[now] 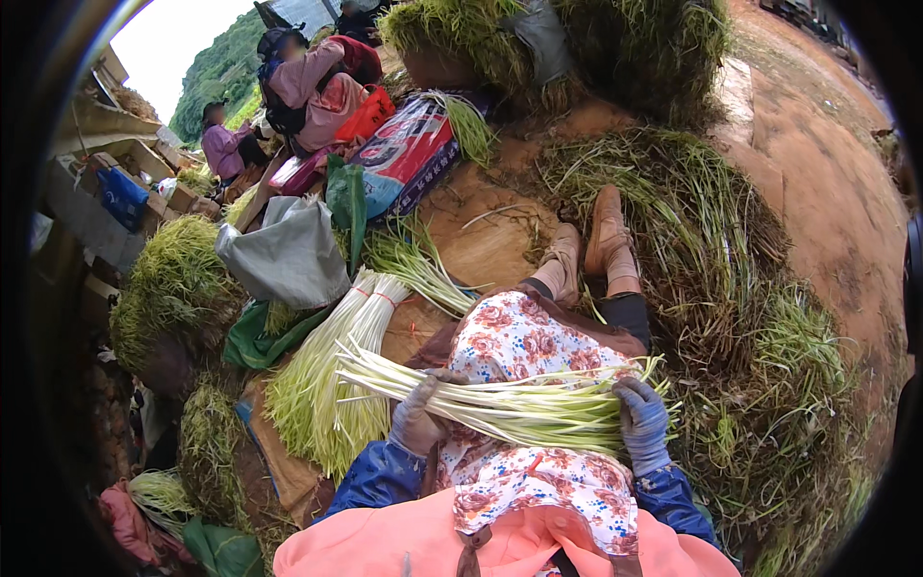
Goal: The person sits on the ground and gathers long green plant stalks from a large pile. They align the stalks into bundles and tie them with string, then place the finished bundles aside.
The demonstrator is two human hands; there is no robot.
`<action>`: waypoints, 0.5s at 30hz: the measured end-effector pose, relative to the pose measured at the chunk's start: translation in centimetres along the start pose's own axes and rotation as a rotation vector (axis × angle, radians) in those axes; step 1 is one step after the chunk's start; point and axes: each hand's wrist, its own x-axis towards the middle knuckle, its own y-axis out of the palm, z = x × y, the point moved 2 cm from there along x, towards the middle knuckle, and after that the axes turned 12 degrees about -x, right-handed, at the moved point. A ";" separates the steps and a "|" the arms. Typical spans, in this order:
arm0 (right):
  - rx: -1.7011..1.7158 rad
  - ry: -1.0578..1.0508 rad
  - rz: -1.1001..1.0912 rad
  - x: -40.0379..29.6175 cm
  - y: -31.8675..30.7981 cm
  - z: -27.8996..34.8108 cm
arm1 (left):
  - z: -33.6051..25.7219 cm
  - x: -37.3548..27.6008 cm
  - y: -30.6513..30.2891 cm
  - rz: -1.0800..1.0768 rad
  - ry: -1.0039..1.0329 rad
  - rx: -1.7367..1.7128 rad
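A loose bunch of pale green-and-white leafy stalks (519, 404) lies across my lap, over a floral apron (523, 335). My left hand (422, 415), in a soiled glove, grips the bunch near its white ends, which point left. Around the leafy green end at the right, my right hand (642, 418) is closed, also gloved. To the left lie bundles of similar stalks (324, 382), their white ends tied with a red band (386, 297). A small red strip (535, 461) rests on the apron below the bunch.
A large heap of untrimmed stalks (692, 238) spreads along my right side. Ahead stand big stacked bales (548, 50) and a printed sack (411, 155). A grey sack (285, 252) is at the left. Two people (317, 94) (225, 144) sit beyond.
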 end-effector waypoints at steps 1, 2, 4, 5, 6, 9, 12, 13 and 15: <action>0.055 -0.022 -0.011 -0.5 0.0 0.2 | -0.3 0.1 0.3 0.002 0.006 0.005; 0.059 -0.020 -0.014 -0.5 0.1 0.5 | -0.8 0.3 0.8 0.008 0.022 0.043; 0.052 0.008 -0.017 -1.2 -0.2 1.3 | -1.3 1.1 1.4 0.027 -0.008 -0.002; 0.045 0.028 -0.026 -1.6 -0.5 1.7 | -1.4 1.3 1.9 0.053 -0.030 -0.026; 0.046 0.052 -0.030 -2.0 -0.6 2.1 | -1.5 1.3 1.7 0.033 -0.047 -0.032; 0.043 0.098 -0.061 -3.1 -1.0 3.0 | -1.2 1.6 0.4 -0.019 -0.069 -0.055; 0.007 0.093 -0.053 -3.2 -1.4 3.8 | -1.0 1.2 -1.3 -0.033 -0.060 -0.072; 0.013 0.084 -0.056 -2.7 -1.4 3.9 | -0.9 1.2 -1.6 -0.039 -0.044 -0.072; -0.042 0.062 -0.043 -1.6 -1.9 3.7 | -0.9 1.3 -1.8 -0.041 -0.043 -0.101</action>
